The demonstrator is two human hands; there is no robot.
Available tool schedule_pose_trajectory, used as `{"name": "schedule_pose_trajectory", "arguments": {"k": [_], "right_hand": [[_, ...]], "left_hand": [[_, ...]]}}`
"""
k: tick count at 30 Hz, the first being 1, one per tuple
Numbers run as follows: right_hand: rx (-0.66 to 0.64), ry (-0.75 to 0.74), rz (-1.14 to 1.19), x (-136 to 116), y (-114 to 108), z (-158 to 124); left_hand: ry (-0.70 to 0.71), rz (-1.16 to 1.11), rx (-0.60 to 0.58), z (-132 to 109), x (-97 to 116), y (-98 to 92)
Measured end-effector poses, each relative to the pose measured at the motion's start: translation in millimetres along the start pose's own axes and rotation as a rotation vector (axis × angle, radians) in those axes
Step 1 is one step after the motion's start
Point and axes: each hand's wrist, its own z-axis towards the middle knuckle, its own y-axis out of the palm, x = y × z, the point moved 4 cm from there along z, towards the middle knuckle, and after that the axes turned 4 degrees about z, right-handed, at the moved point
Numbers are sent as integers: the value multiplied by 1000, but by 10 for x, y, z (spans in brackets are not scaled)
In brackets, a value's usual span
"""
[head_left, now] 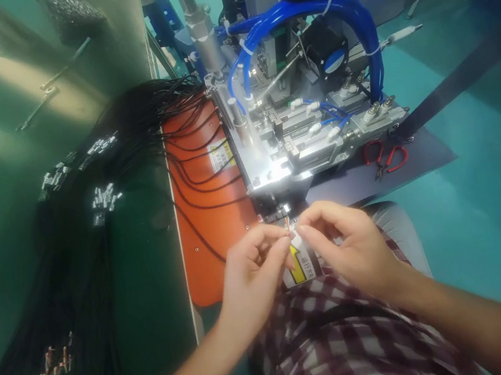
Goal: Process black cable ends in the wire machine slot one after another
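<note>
My left hand and my right hand meet in front of a metal machine. Both pinch the thin stripped end of a black cable, whose small coloured wires stick up between my fingertips. The cable's black length runs left over the orange plate. Just below my fingers a label with a yellow arrow is partly hidden. The wire tips sit close to the dark slot at the machine's front edge.
A large bundle of black cables with metal plugs lies across the green table at the left. Blue air hoses loop over the machine. Red-handled pliers lie at its right. My checked shirt fills the bottom.
</note>
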Motion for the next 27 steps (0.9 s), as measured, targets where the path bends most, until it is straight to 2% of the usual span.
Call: {"name": "schedule_pose_trajectory", "arguments": {"k": [5, 7, 10, 12, 14, 16, 21, 24, 27], "right_hand": [[-129, 12, 62, -44, -66, 126], [-187, 43, 127, -63, -92, 176], [-303, 213, 369, -29, -74, 206], [-374, 287, 494, 3, -45, 208], [-433, 270, 522, 29, -32, 221], [-484, 182, 495, 44, -36, 248], [-578, -55, 435, 29, -50, 335], [-569, -158, 368, -9, -49, 391], [-549, -139, 294, -15, -48, 413]], "left_hand": [[87, 55, 13, -14, 11, -23], [181, 104, 28, -21, 33, -32], [377, 206, 53, -42, 85, -49], [483, 255, 30, -58, 114, -53], [511, 271, -30, -59, 130, -56], [441, 242, -108, -40, 130, -62], [103, 34, -262, 28, 84, -83], [-66, -25, -302, 54, 34, -84], [-133, -69, -273, 65, 16, -83]]}}
